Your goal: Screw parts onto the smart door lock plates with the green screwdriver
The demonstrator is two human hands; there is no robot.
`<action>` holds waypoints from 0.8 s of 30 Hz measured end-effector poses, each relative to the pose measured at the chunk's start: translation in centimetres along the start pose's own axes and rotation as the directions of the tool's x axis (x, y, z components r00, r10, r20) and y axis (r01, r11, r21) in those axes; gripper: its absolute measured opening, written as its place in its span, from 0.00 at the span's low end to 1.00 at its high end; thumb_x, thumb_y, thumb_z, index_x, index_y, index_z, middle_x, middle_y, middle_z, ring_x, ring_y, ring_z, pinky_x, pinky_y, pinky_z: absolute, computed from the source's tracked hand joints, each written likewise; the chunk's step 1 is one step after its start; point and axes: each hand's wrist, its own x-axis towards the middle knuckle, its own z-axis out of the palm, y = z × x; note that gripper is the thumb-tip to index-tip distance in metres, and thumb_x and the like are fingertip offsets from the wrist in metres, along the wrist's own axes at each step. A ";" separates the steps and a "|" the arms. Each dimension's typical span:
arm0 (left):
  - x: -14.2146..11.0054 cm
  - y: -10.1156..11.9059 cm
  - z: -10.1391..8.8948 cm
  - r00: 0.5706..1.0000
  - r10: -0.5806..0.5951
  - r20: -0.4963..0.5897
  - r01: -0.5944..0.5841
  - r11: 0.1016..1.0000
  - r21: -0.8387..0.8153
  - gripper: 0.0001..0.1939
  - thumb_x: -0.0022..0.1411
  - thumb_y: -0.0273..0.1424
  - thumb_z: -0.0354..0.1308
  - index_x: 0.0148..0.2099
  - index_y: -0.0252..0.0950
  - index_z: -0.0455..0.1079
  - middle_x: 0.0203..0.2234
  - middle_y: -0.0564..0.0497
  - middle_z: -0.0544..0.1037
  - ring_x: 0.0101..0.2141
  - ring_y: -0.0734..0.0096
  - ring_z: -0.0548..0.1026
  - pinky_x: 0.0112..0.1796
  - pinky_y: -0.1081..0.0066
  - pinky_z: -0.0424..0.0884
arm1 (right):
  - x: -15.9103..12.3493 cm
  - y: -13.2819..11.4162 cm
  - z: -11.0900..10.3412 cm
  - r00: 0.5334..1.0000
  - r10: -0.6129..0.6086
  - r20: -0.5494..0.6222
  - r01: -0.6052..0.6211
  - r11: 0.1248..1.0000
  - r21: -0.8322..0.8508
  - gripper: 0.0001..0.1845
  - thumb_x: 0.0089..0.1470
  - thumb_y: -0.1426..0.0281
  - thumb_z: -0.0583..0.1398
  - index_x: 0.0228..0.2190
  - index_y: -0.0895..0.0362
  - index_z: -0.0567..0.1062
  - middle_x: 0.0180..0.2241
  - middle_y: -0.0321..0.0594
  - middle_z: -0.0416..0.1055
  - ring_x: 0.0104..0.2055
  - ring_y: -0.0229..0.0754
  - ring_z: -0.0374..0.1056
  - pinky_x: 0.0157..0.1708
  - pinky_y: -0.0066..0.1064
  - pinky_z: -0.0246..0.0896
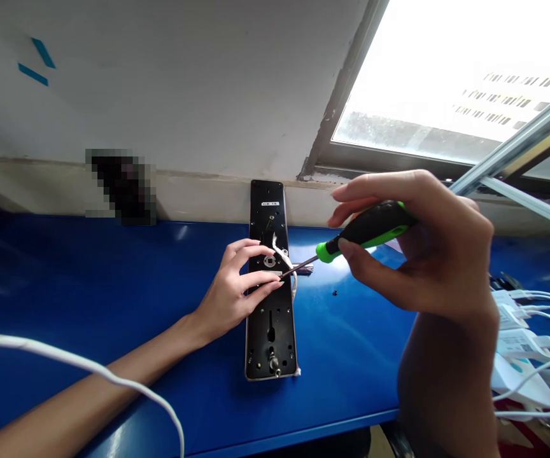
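Door lock plate [271, 343] lengthwise on table [88, 280], top end at back edge beside wall [160, 95]; USB chargers [518, 343] along right edge.

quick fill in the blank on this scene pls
The right hand holds a screwdriver with a black and ____ handle.
The left hand rests on a black door-lock plate lying on a ____ desk.
White chargers sit to the ____ of the plate.

green; blue; right
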 end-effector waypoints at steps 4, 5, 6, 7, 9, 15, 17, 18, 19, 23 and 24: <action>0.6 0.5 -0.6 0.992 0.105 0.066 -0.099 0.991 -0.095 0.05 0.69 0.26 0.65 0.45 0.37 0.81 0.40 0.47 0.79 0.42 0.66 0.76 0.42 0.65 0.78 | -0.1 0.1 -1.6 0.991 0.085 0.103 -0.080 0.995 -0.054 0.27 0.52 0.75 0.66 0.52 0.42 0.75 0.42 0.35 0.79 0.41 0.47 0.79 0.40 0.42 0.79; 1.0 0.7 -0.7 0.987 0.125 0.103 -0.110 0.984 -0.138 0.05 0.70 0.26 0.63 0.46 0.35 0.81 0.38 0.47 0.80 0.40 0.68 0.77 0.40 0.68 0.77 | -0.1 0.3 -2.1 0.987 0.088 0.138 -0.078 0.994 -0.073 0.26 0.52 0.74 0.66 0.52 0.44 0.75 0.41 0.35 0.79 0.41 0.46 0.78 0.40 0.40 0.79; 1.4 0.9 -0.8 0.980 0.137 0.146 -0.112 0.979 -0.172 0.06 0.71 0.25 0.62 0.46 0.33 0.80 0.37 0.47 0.81 0.39 0.69 0.78 0.39 0.70 0.77 | -0.1 0.5 -2.4 0.982 0.086 0.171 -0.070 0.993 -0.096 0.25 0.52 0.74 0.66 0.52 0.46 0.75 0.40 0.34 0.79 0.40 0.44 0.78 0.40 0.38 0.78; 2.0 1.2 -0.8 0.971 0.143 0.191 -0.106 0.976 -0.191 0.06 0.71 0.25 0.61 0.47 0.32 0.80 0.37 0.47 0.82 0.38 0.69 0.79 0.39 0.70 0.77 | -0.2 0.7 -2.8 0.975 0.091 0.203 -0.065 0.990 -0.129 0.24 0.53 0.73 0.66 0.52 0.48 0.75 0.39 0.34 0.79 0.39 0.43 0.78 0.39 0.37 0.77; 3.5 1.8 -0.8 0.941 0.158 0.299 -0.102 0.976 -0.192 0.07 0.72 0.25 0.60 0.47 0.32 0.80 0.39 0.46 0.83 0.40 0.68 0.81 0.41 0.70 0.77 | -0.2 1.2 -3.4 0.957 0.115 0.268 -0.063 0.979 -0.193 0.22 0.55 0.71 0.65 0.52 0.51 0.75 0.38 0.35 0.80 0.37 0.41 0.78 0.37 0.35 0.75; 9.6 3.4 1.3 0.761 0.149 0.632 -0.116 0.989 -0.093 0.12 0.67 0.20 0.59 0.34 0.35 0.80 0.30 0.49 0.81 0.30 0.70 0.78 0.32 0.71 0.69 | -0.9 3.0 -4.9 0.861 0.298 0.411 -0.176 0.935 -0.309 0.24 0.56 0.69 0.63 0.55 0.49 0.73 0.33 0.32 0.79 0.30 0.39 0.74 0.31 0.34 0.70; 11.4 3.8 2.7 0.671 0.097 0.735 -0.106 0.994 -0.035 0.12 0.63 0.18 0.59 0.29 0.34 0.77 0.25 0.50 0.78 0.25 0.71 0.74 0.30 0.71 0.65 | -1.3 3.6 -5.6 0.834 0.362 0.417 -0.223 0.911 -0.347 0.24 0.55 0.69 0.63 0.54 0.47 0.73 0.31 0.31 0.78 0.28 0.38 0.72 0.30 0.33 0.68; 12.1 4.0 3.5 0.629 0.073 0.774 -0.105 0.994 -0.009 0.12 0.61 0.18 0.59 0.28 0.34 0.76 0.23 0.51 0.76 0.23 0.72 0.71 0.28 0.71 0.63 | -1.5 3.8 -5.9 0.824 0.387 0.412 -0.243 0.901 -0.360 0.23 0.55 0.69 0.64 0.53 0.47 0.73 0.30 0.31 0.78 0.27 0.38 0.71 0.28 0.33 0.67; 12.6 4.1 4.3 0.593 0.046 0.804 -0.104 0.994 0.020 0.11 0.59 0.17 0.59 0.27 0.34 0.75 0.23 0.51 0.75 0.22 0.73 0.69 0.26 0.70 0.60 | -1.7 4.0 -6.3 0.818 0.409 0.404 -0.264 0.892 -0.367 0.23 0.55 0.68 0.64 0.52 0.47 0.73 0.30 0.31 0.77 0.26 0.37 0.70 0.27 0.32 0.66; 13.4 4.3 7.7 0.499 -0.030 0.866 -0.133 0.985 0.111 0.10 0.53 0.16 0.57 0.27 0.35 0.75 0.24 0.50 0.75 0.23 0.69 0.68 0.25 0.69 0.57 | -2.6 4.7 -7.7 0.799 0.471 0.374 -0.337 0.866 -0.370 0.19 0.54 0.67 0.64 0.49 0.49 0.75 0.29 0.33 0.76 0.25 0.38 0.70 0.21 0.30 0.62; 13.4 4.2 8.4 0.484 -0.042 0.874 -0.138 0.983 0.124 0.11 0.52 0.17 0.57 0.27 0.35 0.76 0.25 0.49 0.76 0.24 0.68 0.69 0.25 0.69 0.57 | -2.8 4.8 -8.0 0.795 0.479 0.372 -0.351 0.863 -0.362 0.19 0.54 0.66 0.65 0.49 0.49 0.75 0.29 0.34 0.76 0.25 0.39 0.70 0.20 0.30 0.62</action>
